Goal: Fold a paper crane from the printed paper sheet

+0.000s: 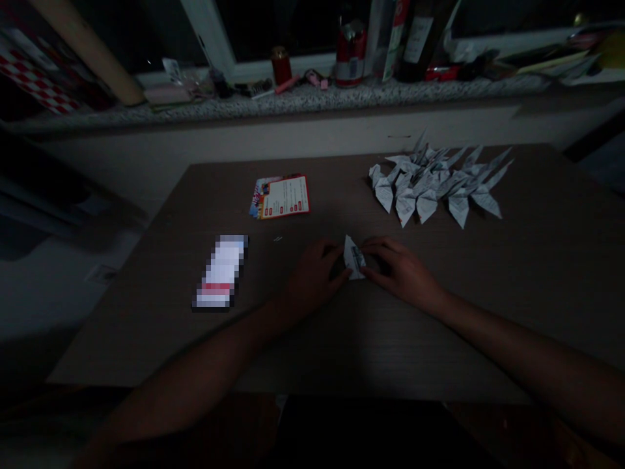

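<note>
A small piece of folded printed paper (353,259), pointed at its far end, lies on the table in front of me. My left hand (319,270) grips its left side, thumb at the near corner and fingers curled near the upper edge. From the other side my right hand (398,270) holds its right edge, with the thumb low and the index finger higher up. Beyond my right hand stands a cluster of several folded paper cranes (430,179), made of similar printed paper.
A phone with a lit, blurred screen (222,270) lies left of my hands. Behind it are printed cards (283,197). On the stone windowsill (303,104) stand a red can (350,55), a dark bottle (417,39) and a small red jar (280,65). The wooden table (161,326) ends near my body.
</note>
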`<state>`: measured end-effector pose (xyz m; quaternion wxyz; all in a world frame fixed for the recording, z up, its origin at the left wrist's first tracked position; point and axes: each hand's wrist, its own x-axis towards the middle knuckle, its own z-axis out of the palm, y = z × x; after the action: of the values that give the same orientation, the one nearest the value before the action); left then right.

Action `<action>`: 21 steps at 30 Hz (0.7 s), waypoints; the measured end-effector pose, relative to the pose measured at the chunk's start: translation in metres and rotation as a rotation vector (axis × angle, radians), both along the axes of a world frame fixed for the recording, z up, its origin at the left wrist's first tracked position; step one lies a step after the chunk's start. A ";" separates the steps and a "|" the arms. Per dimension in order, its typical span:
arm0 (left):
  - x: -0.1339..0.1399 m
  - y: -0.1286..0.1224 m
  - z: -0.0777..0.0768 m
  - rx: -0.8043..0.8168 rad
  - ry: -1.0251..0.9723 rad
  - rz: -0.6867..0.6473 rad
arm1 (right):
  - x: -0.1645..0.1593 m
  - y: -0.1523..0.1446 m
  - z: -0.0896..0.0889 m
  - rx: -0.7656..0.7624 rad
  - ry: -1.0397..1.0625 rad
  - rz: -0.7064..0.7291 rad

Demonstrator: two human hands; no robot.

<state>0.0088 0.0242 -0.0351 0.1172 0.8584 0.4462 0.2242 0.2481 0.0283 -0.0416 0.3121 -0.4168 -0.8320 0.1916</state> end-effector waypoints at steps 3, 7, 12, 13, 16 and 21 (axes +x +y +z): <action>0.001 0.000 0.000 -0.004 -0.015 -0.008 | 0.000 0.000 0.000 -0.003 0.004 0.002; 0.002 0.000 0.002 -0.013 -0.025 -0.038 | -0.001 0.000 0.002 -0.026 0.019 0.003; 0.003 0.000 0.003 -0.094 -0.069 -0.082 | 0.000 0.002 0.004 -0.050 0.063 0.011; 0.003 0.001 0.003 -0.111 -0.087 -0.075 | 0.000 0.002 0.003 -0.054 0.075 0.019; 0.004 0.002 0.000 -0.150 -0.121 -0.031 | 0.002 0.004 0.002 -0.056 0.095 0.043; 0.002 0.006 -0.004 -0.098 -0.107 -0.066 | 0.004 0.006 0.000 -0.053 0.091 0.076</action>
<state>0.0111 0.0298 -0.0393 0.1900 0.8528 0.4211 0.2435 0.2516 0.0346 -0.0412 0.3309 -0.3836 -0.8269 0.2440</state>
